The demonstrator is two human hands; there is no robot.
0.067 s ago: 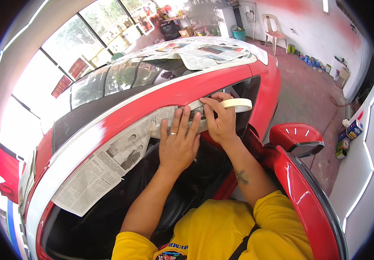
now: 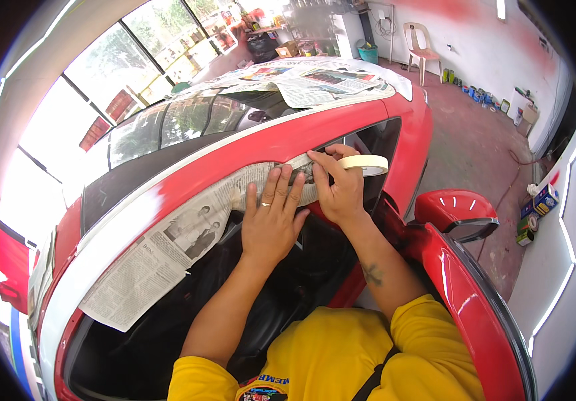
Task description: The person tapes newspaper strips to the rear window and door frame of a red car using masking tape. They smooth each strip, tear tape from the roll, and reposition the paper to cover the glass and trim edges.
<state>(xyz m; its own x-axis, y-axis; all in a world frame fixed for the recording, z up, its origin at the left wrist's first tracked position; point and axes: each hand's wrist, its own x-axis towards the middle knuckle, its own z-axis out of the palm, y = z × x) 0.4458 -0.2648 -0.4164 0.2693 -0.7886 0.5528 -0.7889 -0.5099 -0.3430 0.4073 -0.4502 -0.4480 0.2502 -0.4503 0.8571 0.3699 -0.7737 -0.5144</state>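
A strip of newspaper point(image 2: 161, 257) lies along the red upper door frame point(image 2: 261, 148) of a car, its lower part hanging over the door opening. My left hand point(image 2: 271, 215) presses flat on the paper's upper right stretch, fingers spread, a ring on one finger. Just to its right, my right hand point(image 2: 341, 184) is closed around a roll of pale masking tape point(image 2: 375, 164). Its fingertips pinch at the frame edge by the paper's right end; the tape end under them is hidden.
The open red car door point(image 2: 465, 294) with its side mirror point(image 2: 455, 207) stands close at my right. More newspaper point(image 2: 328, 87) covers the windscreen area. A plastic chair point(image 2: 421, 47), several paint cans point(image 2: 482, 95) and a hose point(image 2: 512, 180) are farther right.
My left hand has slid very slightly left on the newspaper. The right hand and the tape roll look almost unmoved.
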